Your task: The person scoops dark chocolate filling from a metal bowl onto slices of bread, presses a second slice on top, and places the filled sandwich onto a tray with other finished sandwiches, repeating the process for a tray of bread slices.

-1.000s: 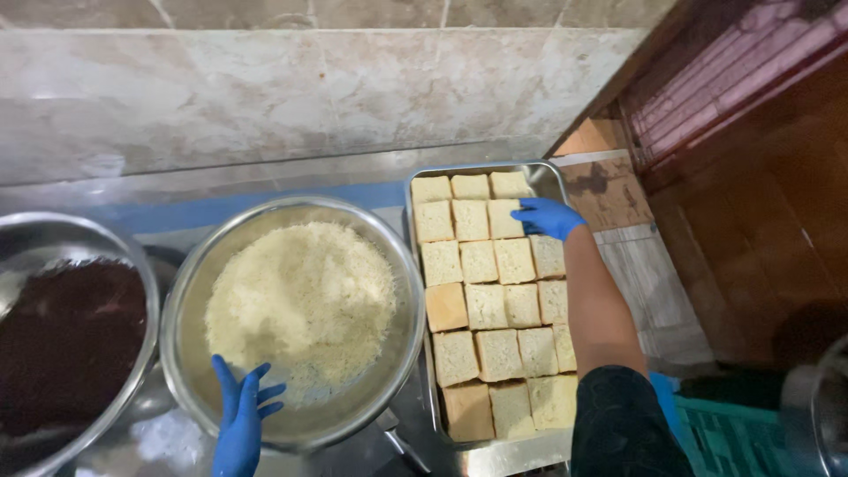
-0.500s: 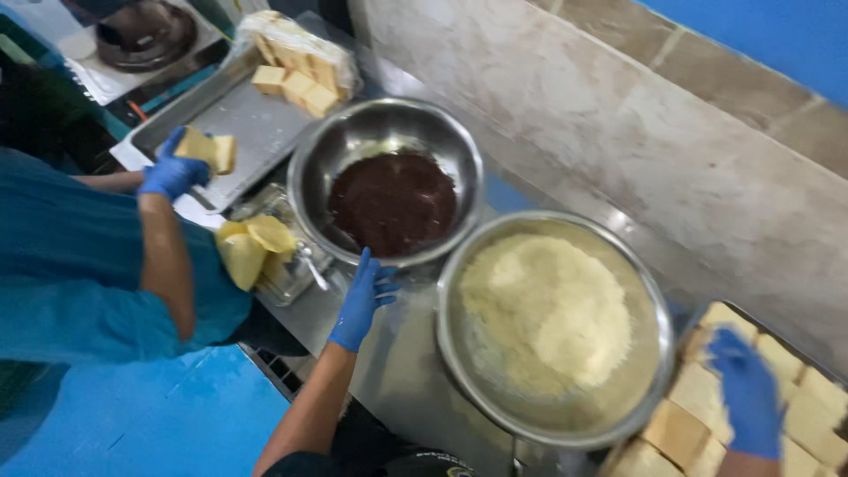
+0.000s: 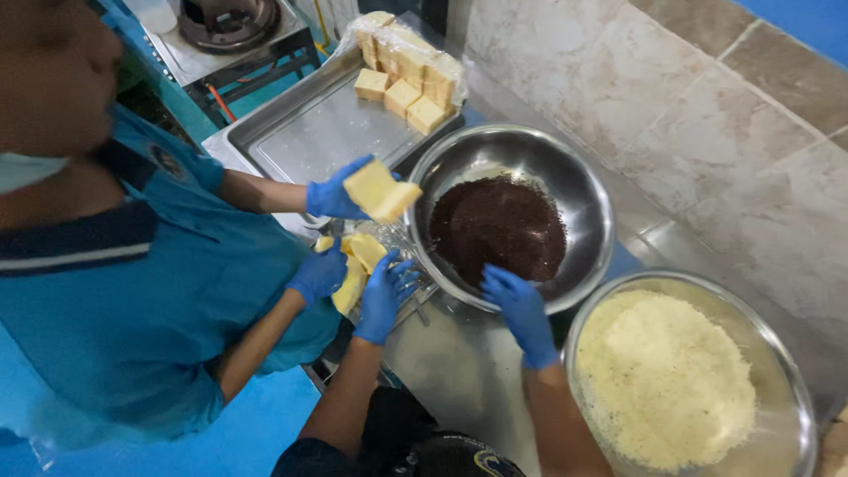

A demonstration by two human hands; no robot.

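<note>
Both of our hands have shifted since half a second ago: our right hand (image 3: 521, 311), which lay over the bread tray at the far right, now rests on the near rim of the dark bowl (image 3: 565, 177), and our left hand (image 3: 385, 296) has moved from that bowl's rim to the small container (image 3: 402, 256) just beside it. We see the right hand in a blue glove, fingers bent over the steel rim and partly closed on it. Our left hand, also gloved in blue, has its fingers spread apart and touches the edge of the container; we cannot tell whether it grips anything.

The bowl holds dark brown sprinkles (image 3: 496, 228) and stands on the steel bench (image 3: 459, 371), between the flat tray (image 3: 309, 137) and the second bowl (image 3: 777, 371) at lower right, which is filled with pale grated cheese (image 3: 662, 380).

A co-worker in a blue shirt stands to our left. One gloved hand (image 3: 336, 194) of theirs lifts a slice of bread (image 3: 380, 190) above the container, and the other gloved hand (image 3: 316, 274) holds yellow pieces (image 3: 353, 265) just beside our left hand.

At the far end of the tray we see a clear plastic bag (image 3: 415, 44) wrapped around a block of pale bread, with loose bread squares (image 3: 397, 93) lying in front of it.
</note>
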